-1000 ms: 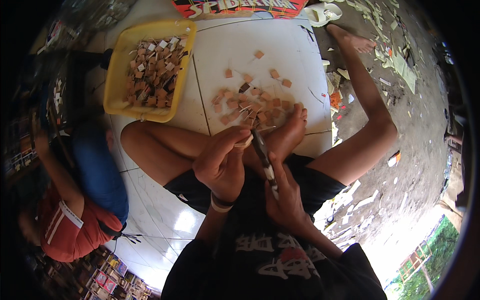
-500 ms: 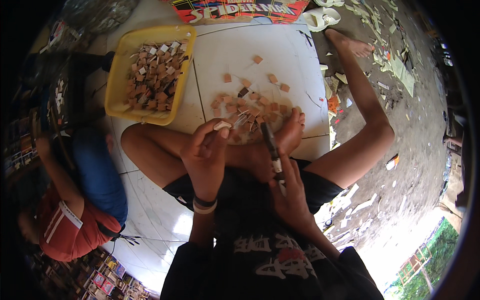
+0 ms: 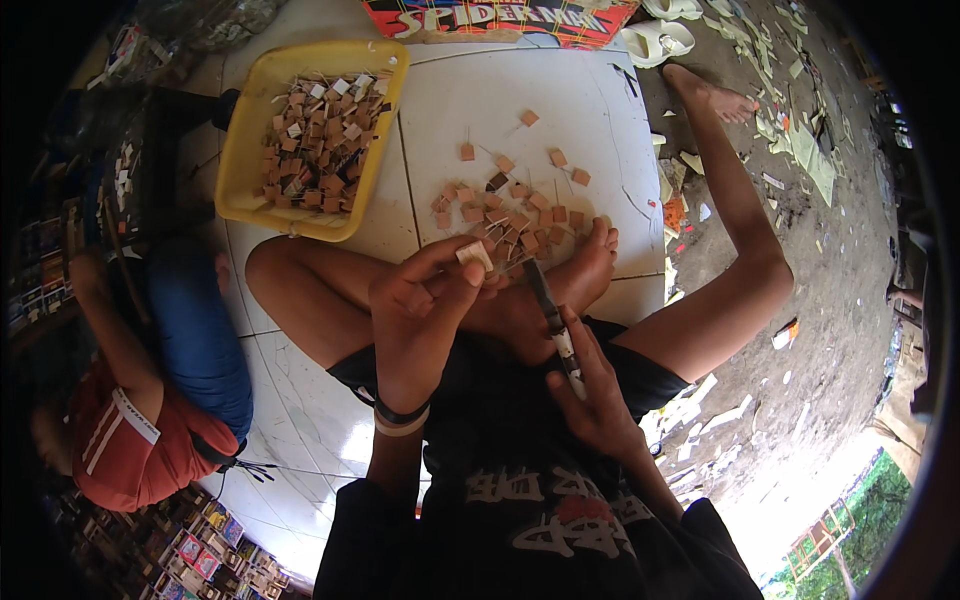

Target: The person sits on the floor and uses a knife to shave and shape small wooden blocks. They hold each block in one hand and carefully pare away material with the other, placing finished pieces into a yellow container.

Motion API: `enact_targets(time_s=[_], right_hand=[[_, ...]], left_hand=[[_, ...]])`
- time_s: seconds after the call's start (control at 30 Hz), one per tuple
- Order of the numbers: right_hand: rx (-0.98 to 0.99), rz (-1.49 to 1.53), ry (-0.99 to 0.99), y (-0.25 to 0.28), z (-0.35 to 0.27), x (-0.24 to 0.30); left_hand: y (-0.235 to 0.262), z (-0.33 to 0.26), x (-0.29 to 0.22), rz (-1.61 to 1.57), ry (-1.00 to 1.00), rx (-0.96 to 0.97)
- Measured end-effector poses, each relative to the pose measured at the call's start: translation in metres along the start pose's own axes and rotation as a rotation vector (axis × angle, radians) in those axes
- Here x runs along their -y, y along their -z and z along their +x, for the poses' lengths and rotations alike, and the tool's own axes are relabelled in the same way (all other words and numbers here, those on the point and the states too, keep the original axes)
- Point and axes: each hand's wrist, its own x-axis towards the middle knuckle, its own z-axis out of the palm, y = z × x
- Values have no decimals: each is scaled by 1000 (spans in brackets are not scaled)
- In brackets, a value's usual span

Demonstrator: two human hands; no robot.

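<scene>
Cream block (image 3: 474, 257) pinched in left hand (image 3: 415, 315); right hand (image 3: 598, 395) clasps knife (image 3: 553, 322), handle (image 3: 565, 350) partly hidden.

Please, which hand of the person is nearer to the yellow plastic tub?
The left hand. It is below and to the right of the yellow plastic tub in the picture, not touching it; the right hand is lower and farther right.

Daylight burns the ground (image 3: 840, 240) at lower right to white, and glare gleams on the tiled floor (image 3: 310, 400). The far left is dim. Fisheye curvature bends edges near the black rim; the brown squares (image 3: 520, 222) look reasonably sharp.
</scene>
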Motion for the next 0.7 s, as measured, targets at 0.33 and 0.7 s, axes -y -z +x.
enact_targets(time_s=[0.33, 0.7], right_hand=[[-35, 53, -76, -12, -4, 3], [-95, -5, 28, -23, 5, 12]], left_hand=[[-6, -2, 13, -138, -31, -42], [-2, -2, 2, -50, -15, -96]])
